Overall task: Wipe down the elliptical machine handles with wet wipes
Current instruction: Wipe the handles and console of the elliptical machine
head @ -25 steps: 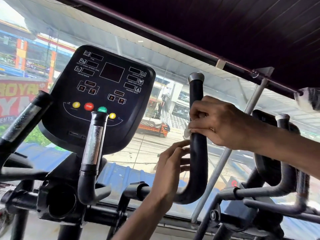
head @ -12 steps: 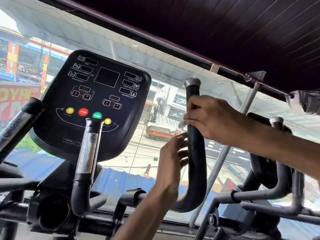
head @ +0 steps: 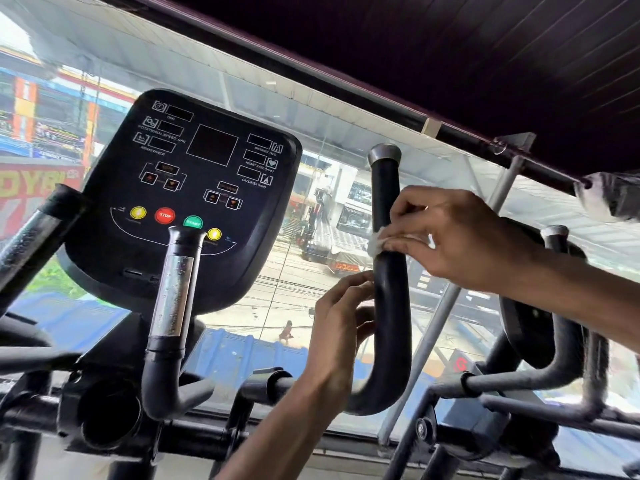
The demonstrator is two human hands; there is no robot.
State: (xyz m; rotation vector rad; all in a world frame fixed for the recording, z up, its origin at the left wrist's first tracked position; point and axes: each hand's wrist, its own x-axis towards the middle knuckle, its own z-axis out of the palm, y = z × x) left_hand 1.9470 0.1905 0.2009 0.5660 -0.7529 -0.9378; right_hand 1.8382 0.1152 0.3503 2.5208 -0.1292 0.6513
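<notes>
The elliptical's right inner handle (head: 393, 317) is a black curved bar with a grey cap on top. My right hand (head: 450, 237) wraps round its upper part and presses a white wet wipe (head: 377, 242) against it. Lower down, my left hand (head: 341, 323) curls its fingers round the same bar from the left. The left inner handle (head: 173, 299) has a silver sensor strip and stands untouched below the console (head: 187, 188).
An outer black handle (head: 31, 237) slants at the far left. A second machine's handles (head: 568, 344) and console stand at the right. A glass window with a steel strut (head: 436, 327) is right behind the machines, and a dark ceiling beam runs overhead.
My right hand has slid a little down the handle, and the wipe now shows at its fingertips. My left hand stays on the bar below.
</notes>
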